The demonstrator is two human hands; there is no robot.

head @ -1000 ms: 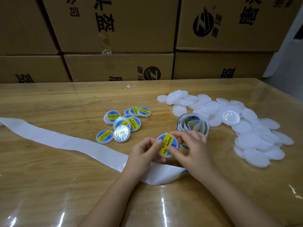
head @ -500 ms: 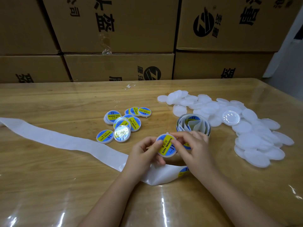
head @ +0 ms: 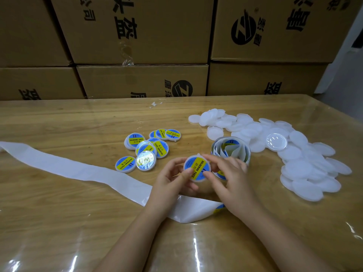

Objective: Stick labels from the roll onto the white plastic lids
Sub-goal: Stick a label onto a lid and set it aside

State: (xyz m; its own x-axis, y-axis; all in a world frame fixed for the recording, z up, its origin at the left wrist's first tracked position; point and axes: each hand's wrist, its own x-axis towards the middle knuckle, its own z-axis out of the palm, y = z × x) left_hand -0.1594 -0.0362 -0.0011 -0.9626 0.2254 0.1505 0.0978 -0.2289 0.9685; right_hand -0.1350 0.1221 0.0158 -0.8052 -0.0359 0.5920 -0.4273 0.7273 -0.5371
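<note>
A white plastic lid (head: 197, 168) with a blue and yellow label on it is held above the table between both hands. My left hand (head: 170, 180) grips its left edge with thumb and fingers. My right hand (head: 230, 179) holds its right edge, thumb pressing on the label. Just behind my right hand stands the label roll (head: 231, 149), loosely wound. Its empty white backing strip (head: 78, 170) trails left across the table and loops under my wrists. Several labelled lids (head: 146, 147) lie in a cluster to the left. A pile of plain white lids (head: 298, 156) lies to the right.
Stacked cardboard boxes (head: 141, 46) form a wall along the table's far edge. The wooden table (head: 59, 222) has a glossy clear cover. One clear lid (head: 276, 141) rests upside down on the white pile. A small white scrap (head: 155, 104) lies near the boxes.
The labelled lid has turned a little in my fingers and my right thumb has slid over the label. The hands stay in the same spot.
</note>
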